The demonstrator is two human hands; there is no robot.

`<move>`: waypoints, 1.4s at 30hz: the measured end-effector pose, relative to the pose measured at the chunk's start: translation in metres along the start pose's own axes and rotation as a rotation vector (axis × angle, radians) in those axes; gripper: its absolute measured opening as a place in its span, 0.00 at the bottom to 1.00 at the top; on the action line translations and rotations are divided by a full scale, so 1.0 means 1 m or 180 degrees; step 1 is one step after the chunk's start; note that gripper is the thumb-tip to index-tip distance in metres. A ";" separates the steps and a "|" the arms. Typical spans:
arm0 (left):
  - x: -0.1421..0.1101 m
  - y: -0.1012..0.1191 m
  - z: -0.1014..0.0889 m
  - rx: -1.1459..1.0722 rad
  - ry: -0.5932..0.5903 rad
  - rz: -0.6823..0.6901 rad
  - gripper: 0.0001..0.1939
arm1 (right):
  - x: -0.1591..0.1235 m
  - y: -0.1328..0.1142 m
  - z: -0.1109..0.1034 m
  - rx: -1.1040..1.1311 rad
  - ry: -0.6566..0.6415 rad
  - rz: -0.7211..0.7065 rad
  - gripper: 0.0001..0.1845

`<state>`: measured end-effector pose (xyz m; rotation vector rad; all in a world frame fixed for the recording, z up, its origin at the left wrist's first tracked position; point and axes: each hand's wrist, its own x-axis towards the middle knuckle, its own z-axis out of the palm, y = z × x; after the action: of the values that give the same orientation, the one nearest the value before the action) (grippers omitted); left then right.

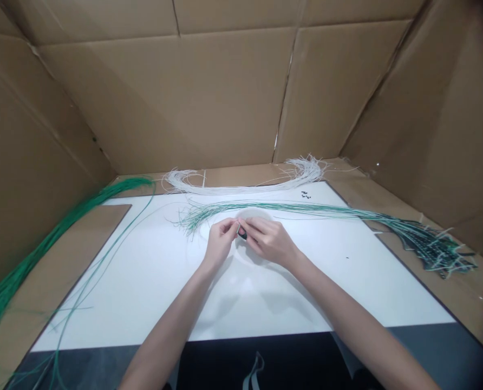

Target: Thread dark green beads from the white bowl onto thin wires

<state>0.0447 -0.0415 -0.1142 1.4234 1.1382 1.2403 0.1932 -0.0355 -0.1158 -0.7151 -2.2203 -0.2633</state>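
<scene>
Over a white round bowl point(253, 257), the fingertips of both my hands come together. My right hand point(273, 238) is closed, its fingers around a small black piece point(242, 234), partly hidden by them. My left hand point(221, 239) pinches thumb and forefinger against the same spot; what lies between these fingertips is too small to make out. Just beyond the bowl, a bundle of thin green and white wires point(282, 206) stretches across to the right, where black parts point(436, 246) gather at its end.
Green wires point(69, 230) lie along the left side, a few loose strands reaching onto the white board point(144, 292). A curved bundle of white wires point(241, 189) lies at the back. Several tiny black pieces point(305, 194) sit behind the green-white bundle. Cardboard walls point(164, 103) enclose the space.
</scene>
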 end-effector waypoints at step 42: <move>0.024 -0.017 -0.046 0.2568 -0.0257 0.0804 0.14 | -0.008 0.054 -0.009 0.0061 0.1147 0.2354 0.08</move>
<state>-0.0002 -0.0129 -0.1229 2.2438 1.5229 0.8940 0.2339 0.0017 -0.1172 -1.3018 -1.4974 0.0073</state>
